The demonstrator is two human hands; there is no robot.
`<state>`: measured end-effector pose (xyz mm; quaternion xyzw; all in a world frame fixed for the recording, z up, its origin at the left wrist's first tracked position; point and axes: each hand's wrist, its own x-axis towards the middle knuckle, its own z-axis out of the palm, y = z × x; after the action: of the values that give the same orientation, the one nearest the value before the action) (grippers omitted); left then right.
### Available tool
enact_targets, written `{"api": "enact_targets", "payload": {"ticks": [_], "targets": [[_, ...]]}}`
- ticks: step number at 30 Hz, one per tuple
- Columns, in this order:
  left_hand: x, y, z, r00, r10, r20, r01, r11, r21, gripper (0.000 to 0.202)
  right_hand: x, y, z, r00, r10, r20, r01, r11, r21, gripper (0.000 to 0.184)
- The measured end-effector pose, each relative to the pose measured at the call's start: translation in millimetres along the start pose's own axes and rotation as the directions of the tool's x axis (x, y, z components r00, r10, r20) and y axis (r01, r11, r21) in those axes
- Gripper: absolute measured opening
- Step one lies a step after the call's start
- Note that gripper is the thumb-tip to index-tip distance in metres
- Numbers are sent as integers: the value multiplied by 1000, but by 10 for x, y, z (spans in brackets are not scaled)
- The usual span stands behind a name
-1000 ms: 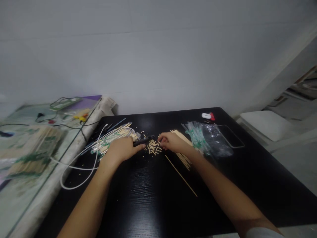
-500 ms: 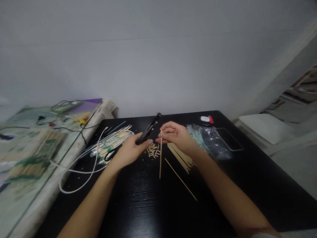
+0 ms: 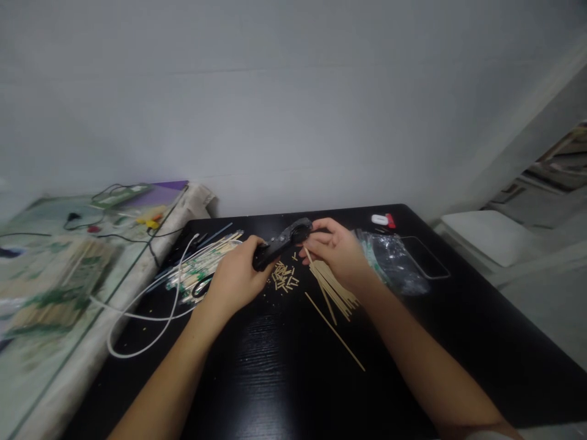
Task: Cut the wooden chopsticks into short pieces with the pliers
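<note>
Lying nearest on the black worktop point(image 3: 284, 379) is a loose stick point(image 3: 334, 332), slanting away from the person's forearms. Just past it both hands meet over the work. The left hand point(image 3: 236, 278) has its grip closed round the handles of a dark cutter point(image 3: 284, 239), held just above the worktop with its round head pointing away to the right. The right hand point(image 3: 337, 247) pinches a thin stick point(image 3: 315, 273) at its far end, right beside the cutter's head, while the rest trails back over a bundle point(image 3: 342, 294) of bare sticks. A small heap of offcuts point(image 3: 284, 278) lies between the hands.

By the look of it, a stick is being lined up for a snip. The next move would call for setting its tip squarely in the cutter's head and holding it steady as the handles squeeze.

Left of the hands are wrapped sticks point(image 3: 206, 260) and a white cable point(image 3: 151, 318); to the right, clear bags point(image 3: 394, 260). At the far edge lies a small white and red item point(image 3: 384, 218). The green print on the wrappers is too blurred to read.
</note>
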<state>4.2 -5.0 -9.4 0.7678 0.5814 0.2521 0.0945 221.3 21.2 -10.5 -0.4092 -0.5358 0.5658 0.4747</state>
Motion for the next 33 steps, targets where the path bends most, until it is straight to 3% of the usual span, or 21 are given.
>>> {"api": "enact_targets", "payload": {"ticks": [7,15,33], "targets": [[-10,-20,38,1000,-31,4,30,985,173,29,34,53,-25,998,-33,-54,27,994,-106,31],[1,5,25,997,-60,40,50,975,216,21,40,67,-38,998,-45,-34,45,999,-4,30],[1,42,21,994,-70,78,43,953,299,15,39,46,-35,1000,1,-31,-5,995,-103,31]]}}
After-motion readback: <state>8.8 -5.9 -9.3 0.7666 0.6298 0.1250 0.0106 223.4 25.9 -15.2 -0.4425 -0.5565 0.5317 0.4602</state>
